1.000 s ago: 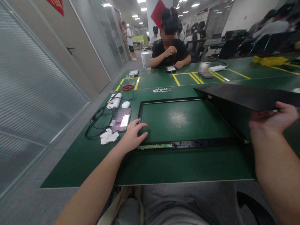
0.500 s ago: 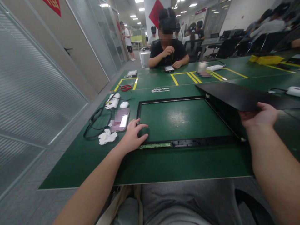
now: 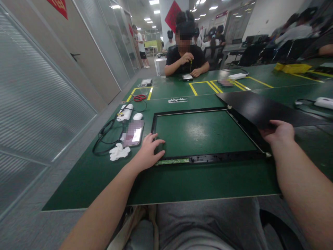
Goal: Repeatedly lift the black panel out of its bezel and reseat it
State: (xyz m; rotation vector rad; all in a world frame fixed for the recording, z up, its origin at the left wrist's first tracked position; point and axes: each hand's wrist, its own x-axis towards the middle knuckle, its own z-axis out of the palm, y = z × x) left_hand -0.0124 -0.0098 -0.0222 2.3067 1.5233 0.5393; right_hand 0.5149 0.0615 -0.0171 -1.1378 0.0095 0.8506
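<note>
A thin black rectangular frame (image 3: 192, 111) lies flat on the green table (image 3: 182, 180). A green circuit strip (image 3: 173, 161) runs along its near edge. My left hand (image 3: 148, 150) rests on the frame's near left corner with fingers spread flat. My right hand (image 3: 277, 133) grips the near edge of a flat black panel (image 3: 260, 107), which is tilted up over the frame's right side.
Left of the frame lie a phone (image 3: 133, 133), a crumpled white tissue (image 3: 118, 152), a black cable (image 3: 104, 137), a white mouse (image 3: 137, 116) and red scissors (image 3: 140, 97). A person in black (image 3: 186, 55) sits across the table. A white device (image 3: 324, 102) sits far right.
My right hand has brought the black panel lower and leftward, closer to the frame's right edge. My left hand has stayed on the frame corner.
</note>
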